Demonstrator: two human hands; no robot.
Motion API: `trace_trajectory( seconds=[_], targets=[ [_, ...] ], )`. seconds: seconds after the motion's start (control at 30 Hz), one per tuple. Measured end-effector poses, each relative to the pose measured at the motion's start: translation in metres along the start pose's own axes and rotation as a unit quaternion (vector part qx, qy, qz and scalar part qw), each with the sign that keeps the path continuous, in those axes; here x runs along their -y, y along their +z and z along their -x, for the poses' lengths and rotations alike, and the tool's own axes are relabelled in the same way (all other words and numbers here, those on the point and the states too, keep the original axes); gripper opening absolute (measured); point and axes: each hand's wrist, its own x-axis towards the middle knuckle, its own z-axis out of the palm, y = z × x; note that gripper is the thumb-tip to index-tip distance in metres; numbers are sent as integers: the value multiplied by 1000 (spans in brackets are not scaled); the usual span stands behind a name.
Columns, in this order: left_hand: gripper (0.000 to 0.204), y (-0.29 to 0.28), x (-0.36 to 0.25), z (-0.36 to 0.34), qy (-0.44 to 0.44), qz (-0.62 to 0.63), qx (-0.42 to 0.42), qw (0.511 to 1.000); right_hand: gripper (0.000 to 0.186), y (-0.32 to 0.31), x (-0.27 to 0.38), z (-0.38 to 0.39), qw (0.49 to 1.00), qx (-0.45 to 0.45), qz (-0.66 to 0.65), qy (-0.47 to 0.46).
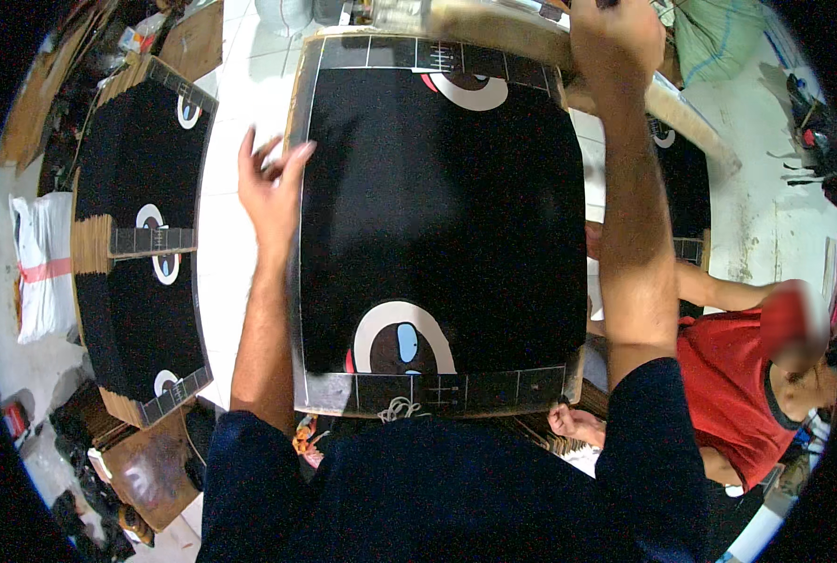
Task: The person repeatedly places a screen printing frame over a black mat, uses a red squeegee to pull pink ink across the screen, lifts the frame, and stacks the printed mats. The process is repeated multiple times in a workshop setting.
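The top edge cuts off the right hand (622,36), and its grip cannot be told.

A flat board (298,98) carries a black sheet (446,216), lying face up, with white-ringed eye prints (369,340) near opposite ends.

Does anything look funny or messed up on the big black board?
I see no spill on the black board. What looks odd: the near eye picture is chopped off along its bottom, and the far eye picture along its top, so neither is whole. That may be on purpose.
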Motion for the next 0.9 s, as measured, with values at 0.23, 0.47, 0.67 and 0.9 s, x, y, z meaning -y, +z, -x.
trace_trajectory(
  seconds=[0.23,0.47,0.67,0.9],
  targets=[
    [32,-231,244,230,-354,-444,253,784,30,-2,12,-76,991,17,119,60],
    [47,-234,291,458,-133,-445,318,827,35,6,-9,-102,986,-13,160,52],
    [55,-214,291,461,-187,-246,13,951,31,12,-21,-122,990,-8,139,36],
    [33,-250,200,412,-384,-436,82,810,30,16,-35,-136,987,-38,155,-1]
  ],
)
